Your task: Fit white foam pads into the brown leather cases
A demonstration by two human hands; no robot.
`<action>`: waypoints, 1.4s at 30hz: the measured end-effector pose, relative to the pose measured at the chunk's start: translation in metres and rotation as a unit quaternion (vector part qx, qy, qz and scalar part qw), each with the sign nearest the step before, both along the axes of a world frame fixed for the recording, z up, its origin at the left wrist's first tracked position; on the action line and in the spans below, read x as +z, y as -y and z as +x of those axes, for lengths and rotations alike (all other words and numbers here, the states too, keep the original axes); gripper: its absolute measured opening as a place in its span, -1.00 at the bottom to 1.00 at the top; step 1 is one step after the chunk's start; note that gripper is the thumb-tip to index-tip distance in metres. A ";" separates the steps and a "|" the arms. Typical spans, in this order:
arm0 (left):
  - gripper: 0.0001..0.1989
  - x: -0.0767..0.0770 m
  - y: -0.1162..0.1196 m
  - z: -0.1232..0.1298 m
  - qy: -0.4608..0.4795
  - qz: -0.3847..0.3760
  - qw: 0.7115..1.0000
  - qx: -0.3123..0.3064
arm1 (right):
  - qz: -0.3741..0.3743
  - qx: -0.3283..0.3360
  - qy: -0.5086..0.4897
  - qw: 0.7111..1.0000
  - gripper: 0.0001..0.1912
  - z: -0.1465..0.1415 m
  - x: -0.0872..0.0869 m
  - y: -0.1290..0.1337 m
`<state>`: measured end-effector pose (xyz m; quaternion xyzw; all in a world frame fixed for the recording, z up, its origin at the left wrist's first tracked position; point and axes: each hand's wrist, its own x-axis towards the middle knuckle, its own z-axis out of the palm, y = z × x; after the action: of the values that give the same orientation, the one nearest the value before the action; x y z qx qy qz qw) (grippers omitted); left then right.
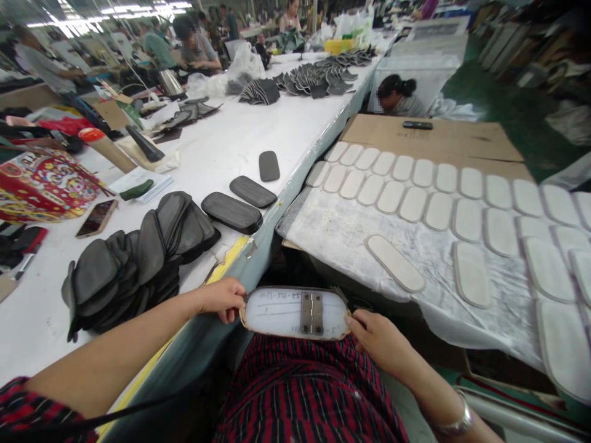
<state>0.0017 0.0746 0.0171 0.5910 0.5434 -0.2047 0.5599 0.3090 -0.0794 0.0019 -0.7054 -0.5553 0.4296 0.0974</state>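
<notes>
Above my lap I see a long white oval board with a metal hinge [277,314] and handwritten marks on its face. A thin brownish edge shows around its rim. My left hand [227,299] pinches its left end, and my right hand [379,337] grips the right end between thumb and fingers. What lies under the board is hidden. Left of my left hand, dark grey oval pieces [138,258] are heaped on the white table [217,132]. Closer to the table's edge lie a small stack of dark ovals [231,212] and two single ones beyond it.
To the right, rows of pale oval pieces [412,203] lie on a sheet-covered board [323,234], one oval [395,263] turned askew. A gap separates it from the table. A phone [96,218] and red patterned box [50,184] stand left. Another person [399,95] is behind the cardboard.
</notes>
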 end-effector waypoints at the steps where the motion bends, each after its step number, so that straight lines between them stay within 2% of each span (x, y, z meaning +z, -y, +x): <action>1: -0.86 -0.001 0.001 -0.001 0.008 -0.008 1.000 0.014 | 0.000 0.001 0.003 1.000 -0.66 0.000 0.000 0.000; 10: -0.82 -0.007 0.008 -0.007 0.048 -0.015 0.995 0.082 | 0.008 -0.007 -0.012 1.000 -0.63 0.002 -0.004 0.002; 13: -0.75 -0.006 0.017 -0.012 0.068 -0.004 0.993 0.098 | -0.003 -0.039 -0.057 0.998 -0.62 0.004 -0.010 0.004; 16: -0.64 -0.006 0.032 -0.020 0.109 0.010 0.982 0.154 | -0.034 -0.084 -0.126 0.988 -0.57 0.005 -0.015 0.005; 19: -0.59 -0.011 0.049 -0.027 0.153 0.031 0.963 0.218 | -0.069 -0.132 -0.176 0.973 -0.50 0.004 -0.016 0.006; 21: -0.59 -0.017 0.061 -0.028 0.157 0.053 0.962 0.216 | -0.086 -0.151 -0.188 0.967 -0.49 0.002 -0.015 0.006; 25: -0.57 -0.032 0.080 -0.022 0.101 0.104 0.972 0.183 | -0.105 -0.120 -0.165 0.973 -0.60 -0.003 -0.012 0.010; 28: -0.56 -0.039 0.088 -0.016 0.084 0.100 0.965 0.227 | -0.111 -0.103 -0.150 0.977 -0.65 -0.007 -0.012 0.011; 31: -0.58 -0.040 0.093 -0.011 0.095 0.085 0.950 0.287 | -0.126 -0.120 -0.149 0.973 -0.66 -0.012 -0.012 0.010; 35: -0.64 -0.039 0.096 -0.008 0.104 0.099 0.938 0.314 | -0.141 -0.136 -0.143 0.970 -0.61 -0.017 -0.013 0.009; 37: -0.66 -0.040 0.098 -0.008 0.104 0.125 0.940 0.301 | -0.138 -0.138 -0.139 0.971 -0.62 -0.018 -0.015 0.008; 39: -0.66 -0.043 0.101 -0.009 0.111 0.195 0.933 0.283 | -0.138 -0.139 -0.135 0.971 -0.65 -0.018 -0.017 0.008; 42: -0.66 -0.050 0.108 -0.012 0.135 0.309 0.887 0.317 | -0.146 -0.138 -0.127 0.971 -0.66 -0.017 -0.021 0.010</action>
<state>-0.0099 -0.0339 -0.0326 0.5519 0.6570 0.2435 0.4522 0.2921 -0.0893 -0.0187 -0.7213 -0.3671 0.5746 0.1219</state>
